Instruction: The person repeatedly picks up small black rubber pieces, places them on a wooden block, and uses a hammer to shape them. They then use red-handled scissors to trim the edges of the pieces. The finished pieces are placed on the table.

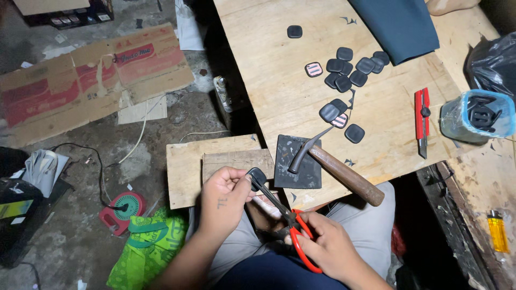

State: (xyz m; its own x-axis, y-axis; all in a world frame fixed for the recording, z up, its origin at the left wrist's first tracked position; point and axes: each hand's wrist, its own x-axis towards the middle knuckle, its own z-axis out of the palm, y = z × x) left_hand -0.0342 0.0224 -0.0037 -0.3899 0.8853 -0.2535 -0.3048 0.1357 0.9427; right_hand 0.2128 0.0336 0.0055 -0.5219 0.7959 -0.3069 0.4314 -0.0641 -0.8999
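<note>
Scissors [285, 217] at dark patch [257, 178]

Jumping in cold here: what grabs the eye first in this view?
The red-handled scissors in the right hand, low centre, cutting at a small dark square piece pinched by the left hand. Just beyond, a hammer lies across a dark slab, with a cluster of similar dark pieces further up the plywood table.
</note>
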